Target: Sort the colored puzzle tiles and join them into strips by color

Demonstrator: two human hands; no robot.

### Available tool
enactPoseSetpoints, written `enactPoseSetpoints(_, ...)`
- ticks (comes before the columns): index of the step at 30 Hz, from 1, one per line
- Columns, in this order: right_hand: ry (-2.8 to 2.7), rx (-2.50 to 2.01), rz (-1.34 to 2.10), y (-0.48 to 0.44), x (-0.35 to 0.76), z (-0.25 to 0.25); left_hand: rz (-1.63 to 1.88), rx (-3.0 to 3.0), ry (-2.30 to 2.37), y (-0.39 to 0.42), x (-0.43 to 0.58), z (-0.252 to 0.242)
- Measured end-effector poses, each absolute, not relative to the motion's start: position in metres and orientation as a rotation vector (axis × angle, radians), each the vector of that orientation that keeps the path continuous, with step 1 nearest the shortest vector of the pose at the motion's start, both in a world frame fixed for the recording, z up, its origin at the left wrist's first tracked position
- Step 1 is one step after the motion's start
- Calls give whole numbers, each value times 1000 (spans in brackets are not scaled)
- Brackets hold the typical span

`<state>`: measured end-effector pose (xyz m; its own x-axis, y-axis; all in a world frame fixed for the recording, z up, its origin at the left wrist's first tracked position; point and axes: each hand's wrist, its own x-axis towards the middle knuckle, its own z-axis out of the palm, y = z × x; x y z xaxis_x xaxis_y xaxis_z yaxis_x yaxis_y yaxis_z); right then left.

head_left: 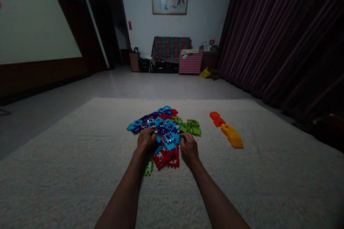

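Note:
A pile of toothed plastic interlocking building pieces lies in front of me, with blue, purple, red and green ones mixed together. At the pile's left side, my left hand is closed, its fingers curled at the purple and blue pieces; what they grip is hidden. My right hand is also closed, at the right edge, fingertips by a purple and a blue piece. I cannot make out which it holds. A light green piece lies partly behind my left wrist.
To the right lie a row of orange pieces and a row of yellow pieces, standing apart from the pile. All rest on a pale mat. Beyond it are tiled floor, a low cabinet, a checked cloth and a dark curtain.

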<state>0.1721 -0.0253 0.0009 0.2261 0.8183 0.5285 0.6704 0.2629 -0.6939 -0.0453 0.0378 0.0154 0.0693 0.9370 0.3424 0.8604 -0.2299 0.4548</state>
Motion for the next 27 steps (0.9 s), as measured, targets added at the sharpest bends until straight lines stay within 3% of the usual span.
enactPoseSetpoints(11, -1433, -1478, 232, -25, 172, 3, 998, 2196, 1694, 52, -45, 25)
enactPoseSetpoints(16, -1373, -1457, 250, -24, 171, 2, 1208, 2127, 1647, 48, -42, 45)
enactPoseSetpoints(27, -1331, -1168, 430, -20, 169, 2, 1274, 1843, 1232, 32, 43, 42)
